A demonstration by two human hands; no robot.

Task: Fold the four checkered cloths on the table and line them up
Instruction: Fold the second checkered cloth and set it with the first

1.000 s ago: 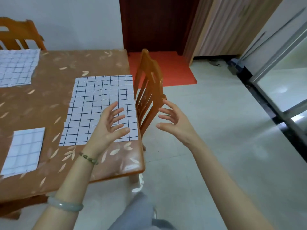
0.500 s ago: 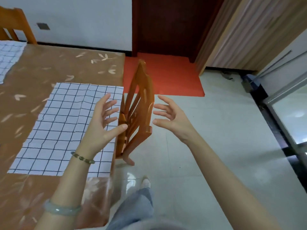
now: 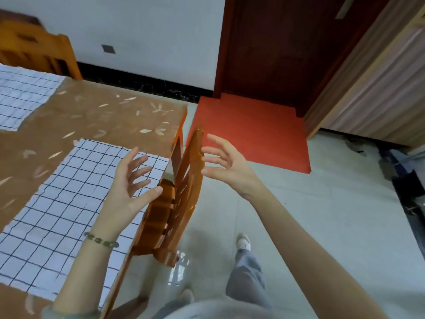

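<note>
Ahead of me a white wall (image 3: pixel 149 31) runs down to a black skirting strip (image 3: pixel 147 85), with a small grey plate (image 3: pixel 108 49) set in it. To its right is a dark red-brown door (image 3: pixel 276 49), and a red mat (image 3: pixel 248 130) lies before it on the pale, glossy floor (image 3: pixel 322 215). Wood-grain panelling (image 3: pixel 377 95) fills the far right. My counter (image 3: pixel 103 116) has a brown leaf-print cover. One orange wooden chair (image 3: pixel 184 192) stands right against its side, and another chair (image 3: pixel 39 51) stands at its far end.

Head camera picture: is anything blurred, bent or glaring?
Head view: the wide lens makes the door frame lean; the far chair at top left is smeared by blur; the left hand and right hand look fairly sharp; the glossy floor reflects a bright patch by the near chair's foot.
</note>
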